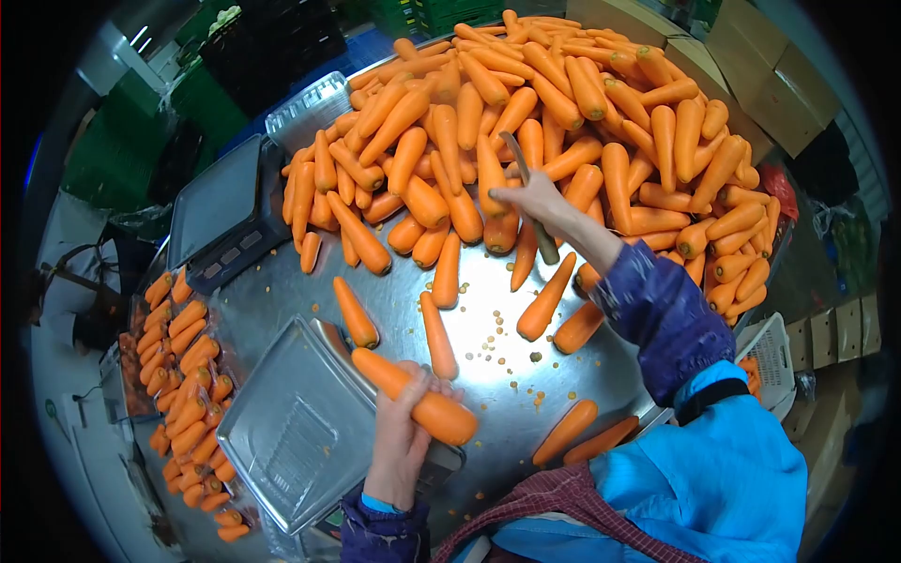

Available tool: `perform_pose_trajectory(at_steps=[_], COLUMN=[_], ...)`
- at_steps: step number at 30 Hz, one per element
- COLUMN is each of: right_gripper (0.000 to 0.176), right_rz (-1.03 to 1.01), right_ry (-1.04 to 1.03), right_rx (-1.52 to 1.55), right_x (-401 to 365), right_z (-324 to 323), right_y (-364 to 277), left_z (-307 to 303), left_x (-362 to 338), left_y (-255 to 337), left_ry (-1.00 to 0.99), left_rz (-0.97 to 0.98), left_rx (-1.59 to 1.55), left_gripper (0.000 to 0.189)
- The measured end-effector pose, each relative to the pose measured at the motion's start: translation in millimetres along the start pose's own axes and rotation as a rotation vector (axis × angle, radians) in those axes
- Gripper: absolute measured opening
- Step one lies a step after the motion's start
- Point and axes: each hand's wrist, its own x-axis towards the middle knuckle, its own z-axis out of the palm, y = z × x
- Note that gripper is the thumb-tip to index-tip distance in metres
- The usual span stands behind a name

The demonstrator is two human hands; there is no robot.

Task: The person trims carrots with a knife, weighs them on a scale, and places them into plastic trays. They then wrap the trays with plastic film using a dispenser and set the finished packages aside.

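A large carrot (436, 418) lies in my left hand (402, 422), whose fingers wrap round it beside the metal scale tray (282, 469). My right hand (537, 197) is closed on the handle of a knife (514, 155), with the blade pointing up and away. That hand is over the front of the big carrot pile (563, 84). Loose carrots (438, 338) lie on the metal table (488, 366) between and around my hands, among small cut carrot bits (497, 338).
A dark scale (221, 211) and clear plastic trays (305, 108) stand at the left of the pile. Bagged carrots (192, 413) line the left edge. Cardboard boxes (770, 75) and a white basket (774, 361) are at the right.
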Motion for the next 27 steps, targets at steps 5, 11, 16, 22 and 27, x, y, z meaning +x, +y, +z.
perform_pose_trajectory(at_steps=[5, 11, 16, 22, 27], right_gripper=[0.065, 0.040, 0.038, 0.044, 0.045], right_rz=[0.057, -0.031, -0.596, -0.501, -0.646], right_ry=[-0.385, -0.794, -0.118, -0.098, -0.027], right_rx=[0.113, 0.050, -0.624, -0.929, -0.479], right_x=[-88, -105, 8, 71, 25], right_z=[16, 41, 49, 47, 47], right_y=[-15, -35, 1, -5, -30], left_z=[5, 5, 7, 15, 18], left_x=[12, 23, 16, 13, 13], left_y=[4, -5, 1, 11, 20], left_ry=[0.154, 0.060, 0.054, 0.130, 0.183], left_rz=[0.034, 0.072, 0.064, 0.300, 0.411], left_rx=[-0.073, -0.170, -0.054, 0.351, 0.614], left_gripper=[0.040, 0.057, 0.060, 0.052, 0.044])
